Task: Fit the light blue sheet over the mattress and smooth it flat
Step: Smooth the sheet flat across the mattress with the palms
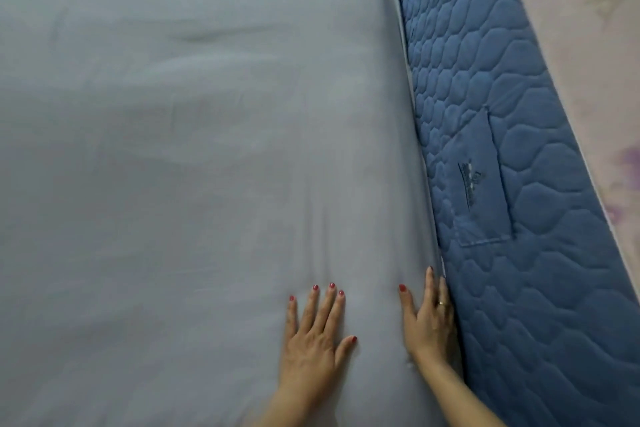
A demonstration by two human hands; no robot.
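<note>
The light blue sheet [180, 156] covers the top of the mattress across most of the view, with shallow wrinkles in the middle and near my hands. My left hand [313, 333] lies flat on the sheet, fingers spread. My right hand [429, 315] rests palm down along the sheet's right edge, its outer fingers pressed into the seam against the dark blue quilted mattress side [512, 184]. Neither hand holds any fabric.
The quilted dark blue mattress side runs diagonally down the right, with a sewn label patch [474, 180]. Beyond it at the far right is a pale surface with purple flower print [602, 55].
</note>
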